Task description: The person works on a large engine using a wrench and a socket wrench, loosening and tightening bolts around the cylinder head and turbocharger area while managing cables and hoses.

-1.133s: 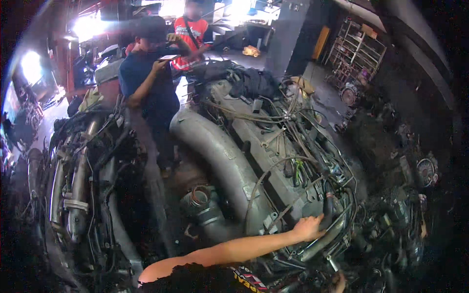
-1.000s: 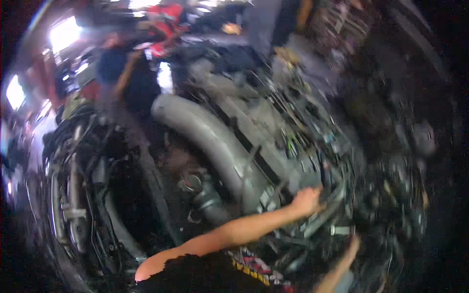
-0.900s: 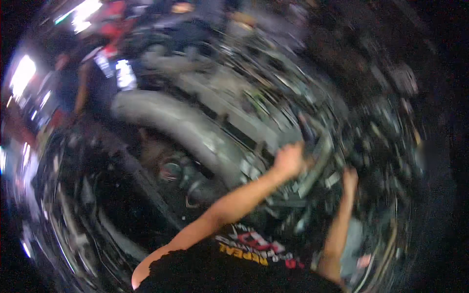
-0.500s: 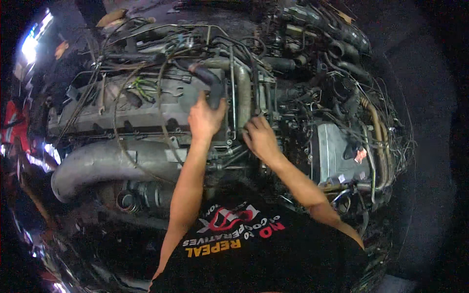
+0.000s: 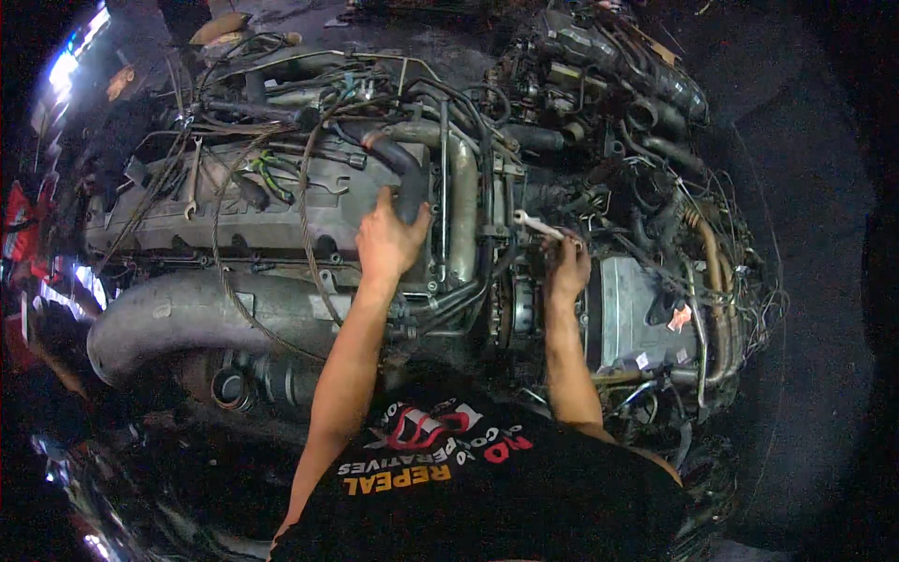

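My left hand [image 5: 388,239] is closed around the lower end of a black rubber hose [image 5: 409,176], which bends over the right end of the grey engine cover [image 5: 272,220]. A pale metal wrench [image 5: 537,225] is gripped in my right hand [image 5: 567,273], its open end pointing up and left. That hand hovers over the gap between the engine cover and the grey metal housing [image 5: 623,314]. Just right of the hose runs a worn metal pipe [image 5: 463,211].
Across the engine cover lie pliers with green handles [image 5: 272,178], another wrench [image 5: 195,178] and an open-ended wrench [image 5: 328,184]. A frayed cable [image 5: 307,206] loops over it. A wide curved pipe [image 5: 187,314] lies in front. Another engine [image 5: 599,61] stands at the back right.
My right hand has moved right, away from the worn pipe, and a wrench now shows in it. My left hand stays at the hose. The whole view has shifted slightly.
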A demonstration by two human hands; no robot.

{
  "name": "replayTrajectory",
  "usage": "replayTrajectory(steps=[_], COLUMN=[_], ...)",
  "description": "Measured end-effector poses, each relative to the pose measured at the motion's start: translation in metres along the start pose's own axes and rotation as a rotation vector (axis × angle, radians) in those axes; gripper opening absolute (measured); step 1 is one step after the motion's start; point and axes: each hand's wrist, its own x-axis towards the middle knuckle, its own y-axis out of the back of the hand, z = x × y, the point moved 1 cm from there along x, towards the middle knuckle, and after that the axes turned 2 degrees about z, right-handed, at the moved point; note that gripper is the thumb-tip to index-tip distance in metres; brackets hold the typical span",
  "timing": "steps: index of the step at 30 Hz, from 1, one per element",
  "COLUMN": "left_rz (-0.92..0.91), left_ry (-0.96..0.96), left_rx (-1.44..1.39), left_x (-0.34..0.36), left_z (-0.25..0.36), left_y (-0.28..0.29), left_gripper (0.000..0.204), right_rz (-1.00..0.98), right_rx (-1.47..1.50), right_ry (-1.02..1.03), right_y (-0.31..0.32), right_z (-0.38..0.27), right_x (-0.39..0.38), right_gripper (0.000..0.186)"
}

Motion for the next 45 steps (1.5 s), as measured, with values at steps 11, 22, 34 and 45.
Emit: replayTrajectory(steps=[11, 22, 34, 45], left_rz=[0.023, -0.013, 0.040, 0.036], left_ry=[-0.021, 0.013, -0.035, -0.040], left_rx=[-0.067, -0.089, -0.075, -0.072], left_x=[0.001, 0.000, 0.000, 0.000], left_z=[-0.002, -0.002, -0.001, -0.007], left_y=[-0.002, -0.003, -0.001, -0.005], left_gripper=[0.051, 0.051, 0.053, 0.053], right_rz=[0.150, -0.055, -0.054, -0.950], right_rx=[0.272, -0.232, -0.049, -1.414], right_ry=[-0.180, -0.073, -0.327, 0.705], right_y=[-0.005, -0.010, -0.013, -0.135], right_z=[0.021, 0.022, 0.025, -0.003], right_x=[-0.044, -0.087, 0.037, -0.001], right_gripper=[0.014, 0.012, 0.020, 0.019])
